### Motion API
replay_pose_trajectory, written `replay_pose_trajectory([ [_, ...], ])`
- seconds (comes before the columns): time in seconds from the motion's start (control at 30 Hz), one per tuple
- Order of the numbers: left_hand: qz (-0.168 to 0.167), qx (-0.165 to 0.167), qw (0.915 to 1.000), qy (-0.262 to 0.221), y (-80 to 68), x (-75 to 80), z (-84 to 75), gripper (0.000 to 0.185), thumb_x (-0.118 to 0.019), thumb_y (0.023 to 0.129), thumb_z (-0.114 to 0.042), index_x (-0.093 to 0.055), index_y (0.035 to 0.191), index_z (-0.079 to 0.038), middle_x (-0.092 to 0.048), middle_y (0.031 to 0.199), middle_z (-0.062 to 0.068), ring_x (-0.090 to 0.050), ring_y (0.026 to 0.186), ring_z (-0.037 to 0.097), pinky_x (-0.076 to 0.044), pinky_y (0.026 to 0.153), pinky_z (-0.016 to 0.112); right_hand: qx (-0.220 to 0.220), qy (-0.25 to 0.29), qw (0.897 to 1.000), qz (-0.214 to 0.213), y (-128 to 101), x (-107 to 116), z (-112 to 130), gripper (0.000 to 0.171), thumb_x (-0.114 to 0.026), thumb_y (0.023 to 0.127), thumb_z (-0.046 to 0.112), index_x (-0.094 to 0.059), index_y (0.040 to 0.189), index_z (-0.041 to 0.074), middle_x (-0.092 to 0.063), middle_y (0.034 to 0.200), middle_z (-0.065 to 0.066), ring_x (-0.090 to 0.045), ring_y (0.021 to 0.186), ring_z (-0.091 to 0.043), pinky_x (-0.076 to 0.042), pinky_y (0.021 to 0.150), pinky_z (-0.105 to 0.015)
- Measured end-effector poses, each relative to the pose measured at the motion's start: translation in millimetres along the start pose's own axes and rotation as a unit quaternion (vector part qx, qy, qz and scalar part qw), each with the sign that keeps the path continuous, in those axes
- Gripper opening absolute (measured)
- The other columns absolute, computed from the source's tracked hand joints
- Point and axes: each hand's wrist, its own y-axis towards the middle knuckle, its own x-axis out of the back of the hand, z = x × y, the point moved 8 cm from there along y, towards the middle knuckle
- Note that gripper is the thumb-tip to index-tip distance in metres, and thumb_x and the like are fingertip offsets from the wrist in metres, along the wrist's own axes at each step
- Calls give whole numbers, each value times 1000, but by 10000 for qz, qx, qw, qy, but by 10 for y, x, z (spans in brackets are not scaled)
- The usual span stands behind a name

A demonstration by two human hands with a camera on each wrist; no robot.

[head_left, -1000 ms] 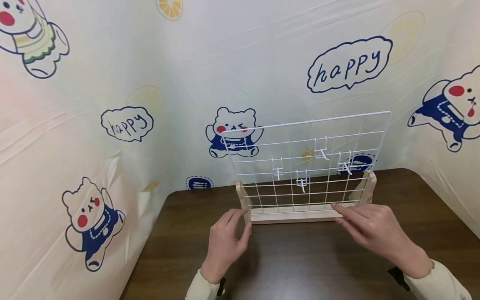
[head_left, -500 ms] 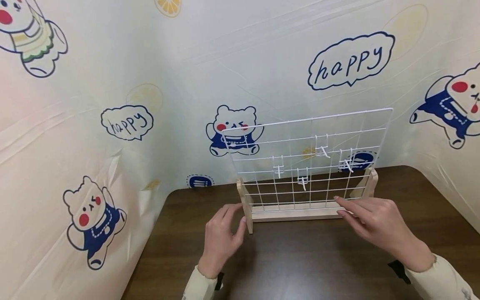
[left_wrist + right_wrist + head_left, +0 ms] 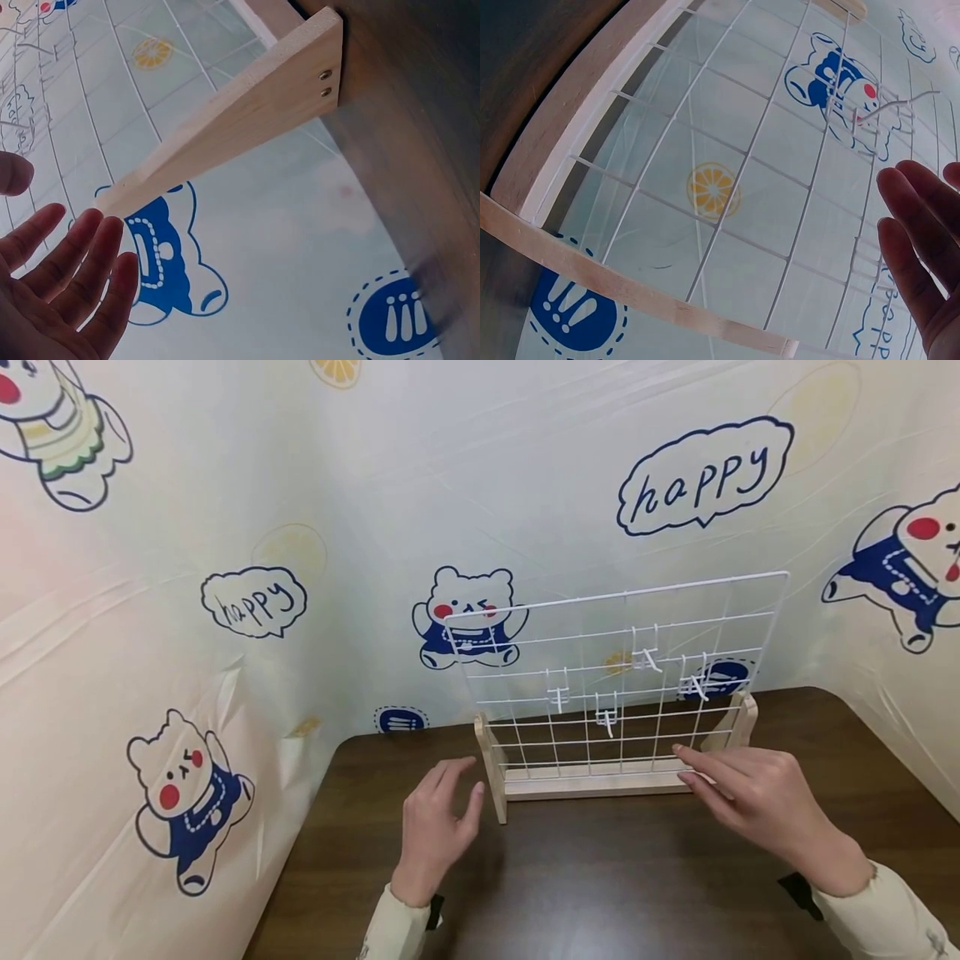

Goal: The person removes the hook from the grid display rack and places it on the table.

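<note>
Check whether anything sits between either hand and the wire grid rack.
Nothing visible does. The left hand hovers open beside the rack's left wooden foot; the right hand is open at its wooden base, only bare table between.

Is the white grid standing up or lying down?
Standing up. The grid rises from its wooden base on the table, leaning slightly back.

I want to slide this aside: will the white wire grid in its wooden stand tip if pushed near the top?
Probably. The wire grid stands tall over a narrow wooden stand, so a high push may tip it. It looks light and stiff; pushing low seems safer.
</note>
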Motion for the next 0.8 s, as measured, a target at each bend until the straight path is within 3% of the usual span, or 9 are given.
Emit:
replay_pose_trajectory([
  [0.43,74,242,9997,-15,9,-11,68,32,-72,96,-26,-71,124,-11,-76,118,8,-77,100,24,-66,81,42,5,-42,9999,-100,52,55,-35,49,-50,109,43,-82,102,6,-78,71,-3,-66,52,-15,-51,46,-30],
  [0.8,-1,151,9999,-41,16,-18,89,32,-70,97,-26,-70,125,-11,-74,117,7,-75,97,24,-65,76,42,-91,-86,9995,-280,85,120,-125,49,-53,108,43,-82,99,4,-79,77,-6,-65,52,-16,-52,46,-31],
])
